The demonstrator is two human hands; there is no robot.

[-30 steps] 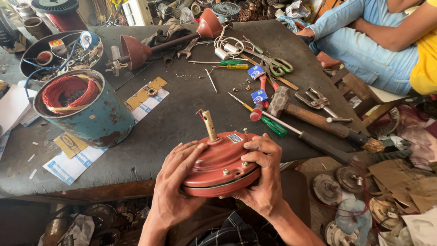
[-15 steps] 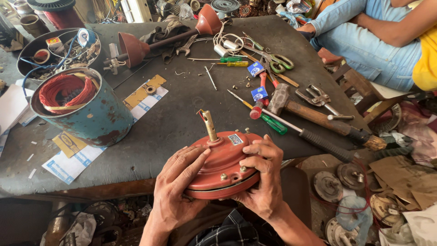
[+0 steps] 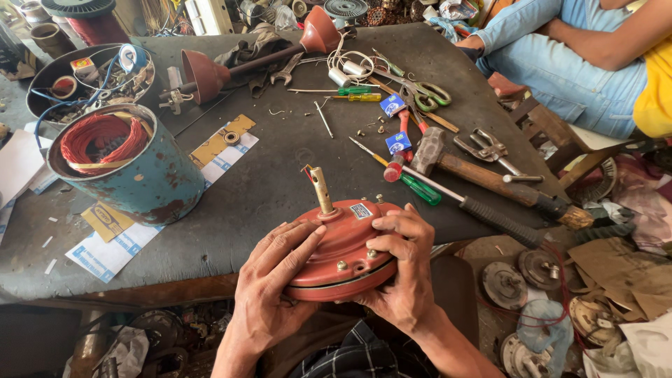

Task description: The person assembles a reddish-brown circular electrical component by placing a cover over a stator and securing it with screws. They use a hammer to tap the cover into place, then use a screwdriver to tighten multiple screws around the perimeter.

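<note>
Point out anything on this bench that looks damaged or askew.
The blue drum holding the red wire coil has flaking paint and rust patches along its base. The red motor housing, gripped by the left hand and right hand, sits tilted off the table edge, shaft leaning.

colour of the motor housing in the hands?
Dull red motor housing, with a brass-coloured shaft; head view, held by left hand and right hand.
</note>
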